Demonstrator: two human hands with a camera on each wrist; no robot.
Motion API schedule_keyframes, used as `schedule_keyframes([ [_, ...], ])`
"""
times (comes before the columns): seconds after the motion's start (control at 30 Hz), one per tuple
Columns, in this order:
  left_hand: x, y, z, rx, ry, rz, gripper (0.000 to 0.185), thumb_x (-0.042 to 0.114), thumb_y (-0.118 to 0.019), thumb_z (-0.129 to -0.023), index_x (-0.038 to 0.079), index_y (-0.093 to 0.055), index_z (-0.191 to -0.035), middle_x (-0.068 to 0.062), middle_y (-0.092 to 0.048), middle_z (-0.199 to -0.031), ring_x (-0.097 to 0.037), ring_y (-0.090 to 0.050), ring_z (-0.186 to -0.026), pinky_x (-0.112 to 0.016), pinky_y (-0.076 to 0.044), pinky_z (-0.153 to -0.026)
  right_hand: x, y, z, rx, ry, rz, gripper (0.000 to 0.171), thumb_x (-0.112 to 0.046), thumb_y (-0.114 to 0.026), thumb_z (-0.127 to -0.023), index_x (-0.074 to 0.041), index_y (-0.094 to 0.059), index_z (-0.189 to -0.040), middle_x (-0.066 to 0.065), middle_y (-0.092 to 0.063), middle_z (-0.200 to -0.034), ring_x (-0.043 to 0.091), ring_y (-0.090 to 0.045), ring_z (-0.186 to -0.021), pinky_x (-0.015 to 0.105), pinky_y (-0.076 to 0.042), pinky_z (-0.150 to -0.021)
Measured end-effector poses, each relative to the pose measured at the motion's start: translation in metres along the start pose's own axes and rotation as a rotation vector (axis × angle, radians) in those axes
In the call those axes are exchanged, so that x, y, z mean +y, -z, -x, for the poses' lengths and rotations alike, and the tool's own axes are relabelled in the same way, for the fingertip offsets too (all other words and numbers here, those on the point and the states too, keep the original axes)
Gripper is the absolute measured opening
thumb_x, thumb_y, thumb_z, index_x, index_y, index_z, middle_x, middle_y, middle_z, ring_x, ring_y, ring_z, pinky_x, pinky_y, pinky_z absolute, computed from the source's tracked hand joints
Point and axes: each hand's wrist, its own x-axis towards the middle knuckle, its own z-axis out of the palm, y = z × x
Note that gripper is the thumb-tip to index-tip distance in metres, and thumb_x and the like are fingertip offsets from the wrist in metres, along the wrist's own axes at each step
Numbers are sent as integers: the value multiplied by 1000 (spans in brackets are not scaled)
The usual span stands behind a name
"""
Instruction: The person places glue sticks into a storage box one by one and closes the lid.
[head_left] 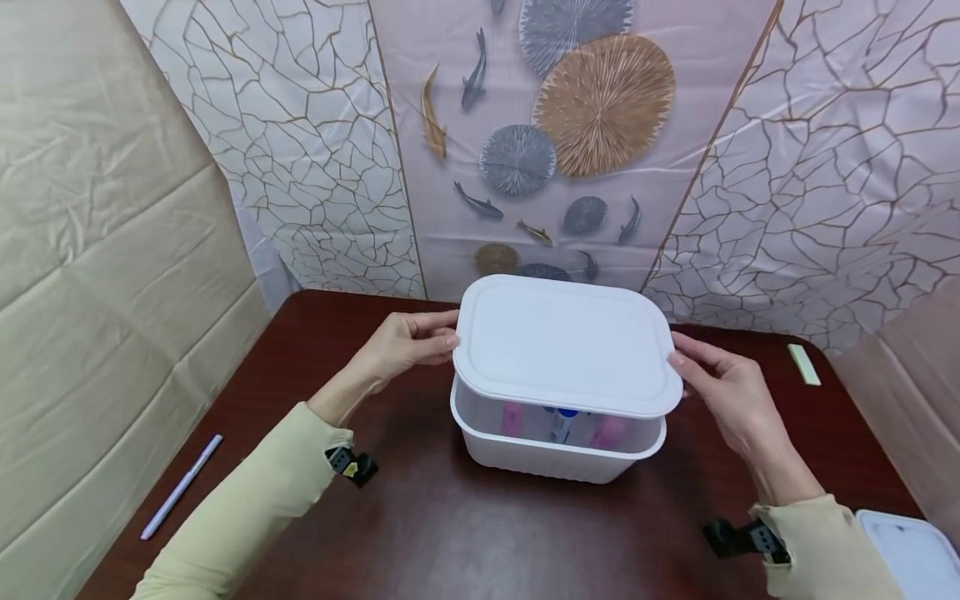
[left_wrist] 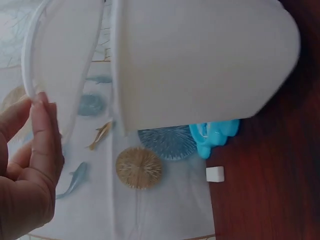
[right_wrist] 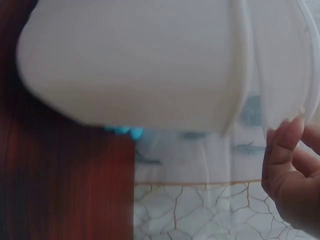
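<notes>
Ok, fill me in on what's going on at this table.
A person holds a white lid by its two ends, left hand on one edge, right hand on the other. The lid hangs just above a white tub on the dark wooden table, not seated on it. Pink and blue items show inside the tub. A pen lies by the left sleeve.

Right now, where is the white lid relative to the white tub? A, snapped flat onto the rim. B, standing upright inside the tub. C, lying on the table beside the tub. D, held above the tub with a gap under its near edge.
D: the left hand and right hand hold the lid by its ends above the tub, and the things inside show through the gap under its near edge.
</notes>
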Motion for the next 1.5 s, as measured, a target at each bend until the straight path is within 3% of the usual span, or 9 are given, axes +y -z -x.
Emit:
schedule_keyframes([
  [0.13,-6,-4,9,-36,41,-87,48,3,-66,-86,-3,-51,-132,-20,-65,-109,-7,-65,-86,-37,-55,-82,6,2,7,-49,-11,193,55,-25,-62,-92,3,-45,-136,-18,-58,-93,-2,-60,-72,20,-55,-63],
  [0.2,-8,-6,13,-39,55,-143,49,4,-68,-85,-3,-52,-131,-18,-65,-105,-8,-65,-85,-37,-55,-81,8,2,11,-70,-20,220,56,-25,-62,-91,3,-45,-136,-9,-58,-96,-2,-60,-73,21,-56,-64],
  [0.3,-11,-9,18,-29,52,-271,48,9,-71,-83,0,-56,-128,-12,-67,-97,-8,-61,-82,-29,-56,-75,12,2,15,-85,-34,228,54,-23,-63,-91,4,-46,-136,-1,-57,-98,-3,-58,-74,20,-56,-65],
  [0.43,-15,-10,20,-16,49,-409,47,14,-74,-81,2,-60,-125,-5,-66,-88,-9,-54,-74,-19,-48,-61,17,0,18,-105,-46,213,54,-21,-63,-91,5,-46,-135,-1,-56,-97,-4,-57,-76,20,-55,-65],
  [0.67,-19,-9,19,-34,68,-419,47,13,-74,-81,1,-60,-124,-6,-65,-86,-5,-55,-66,-19,-48,-59,21,-3,22,-131,-57,183,54,-19,-63,-91,6,-44,-135,-2,-56,-96,-4,-57,-78,21,-56,-66],
  [1.17,-25,-6,19,-67,93,-398,48,11,-72,-83,-1,-57,-127,-6,-64,-88,-5,-61,-71,-21,-54,-64,25,-7,27,-129,-62,165,53,-16,-64,-91,7,-45,-134,5,-55,-96,-3,-57,-77,26,-57,-67],
  [1.5,-27,-6,19,-63,102,-403,48,12,-72,-82,0,-57,-127,-6,-65,-91,-4,-59,-70,-20,-53,-64,30,-10,29,-114,-68,147,55,-19,-63,-91,5,-44,-136,0,-55,-94,-1,-56,-76,23,-56,-65],
])
